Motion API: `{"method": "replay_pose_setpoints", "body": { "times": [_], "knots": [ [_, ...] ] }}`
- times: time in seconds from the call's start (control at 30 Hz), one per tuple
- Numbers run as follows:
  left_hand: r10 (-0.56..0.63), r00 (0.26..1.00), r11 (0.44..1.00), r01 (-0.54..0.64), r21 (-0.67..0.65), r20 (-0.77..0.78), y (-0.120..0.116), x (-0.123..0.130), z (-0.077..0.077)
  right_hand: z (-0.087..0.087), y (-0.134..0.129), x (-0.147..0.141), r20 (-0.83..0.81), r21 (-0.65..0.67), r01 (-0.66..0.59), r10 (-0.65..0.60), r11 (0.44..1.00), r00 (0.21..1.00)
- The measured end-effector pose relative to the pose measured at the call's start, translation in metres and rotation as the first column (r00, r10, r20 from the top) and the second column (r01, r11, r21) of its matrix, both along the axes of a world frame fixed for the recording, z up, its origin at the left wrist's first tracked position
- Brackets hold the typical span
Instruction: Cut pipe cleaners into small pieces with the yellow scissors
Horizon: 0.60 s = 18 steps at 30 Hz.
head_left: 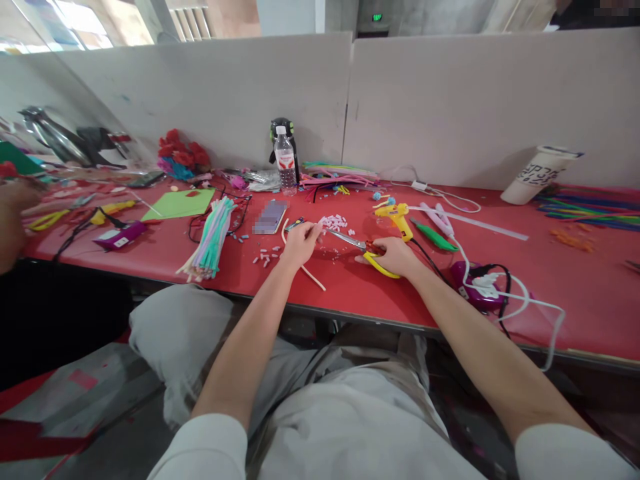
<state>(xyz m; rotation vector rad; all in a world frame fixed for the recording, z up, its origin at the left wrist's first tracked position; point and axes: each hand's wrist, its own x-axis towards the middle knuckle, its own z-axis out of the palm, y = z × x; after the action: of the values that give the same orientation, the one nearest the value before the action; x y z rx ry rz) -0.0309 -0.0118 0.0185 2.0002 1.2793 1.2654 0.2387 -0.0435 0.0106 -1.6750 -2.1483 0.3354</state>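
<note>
My right hand [393, 257] is closed around the yellow handles of a pair of scissors [354, 241], whose blades point left. At the blade tips, my left hand [301, 243] pinches something too small to make out. A cream fuzzy stem [314, 279] passes below my left hand on the table. Just past the blades lies a heap of short pink pieces [334, 222], and more pink bits [265, 256] are scattered left of my left wrist. A phone [271, 217] lies to the left of that hand.
A bundle of pastel fuzzy stems [213, 237] lies left on the red table [350, 293]. Behind stands a water bottle [285, 163]. Right are a yellow glue gun [399, 219], a green tool [435, 236], a purple box with cables [475, 287] and a tilted cup [537, 175]. Another person's arm [13, 223] is far left.
</note>
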Motion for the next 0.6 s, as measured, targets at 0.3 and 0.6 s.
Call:
{"method": "replay_pose_setpoints", "body": {
  "times": [0.3, 0.6],
  "knots": [
    [0.0, 1.0, 1.0, 0.0, -0.006, -0.006, -0.0006, -0.0009, 0.0002, -0.0014, 0.0032, -0.0006, 0.036, 0.001, 0.009, -0.009, 1.0, 0.999],
    [0.022, 1.0, 1.0, -0.022, -0.007, -0.012, -0.0018, 0.0007, 0.001, -0.0003, 0.0017, -0.0005, 0.006, 0.003, 0.008, -0.008, 1.0, 1.0]
  ]
}}
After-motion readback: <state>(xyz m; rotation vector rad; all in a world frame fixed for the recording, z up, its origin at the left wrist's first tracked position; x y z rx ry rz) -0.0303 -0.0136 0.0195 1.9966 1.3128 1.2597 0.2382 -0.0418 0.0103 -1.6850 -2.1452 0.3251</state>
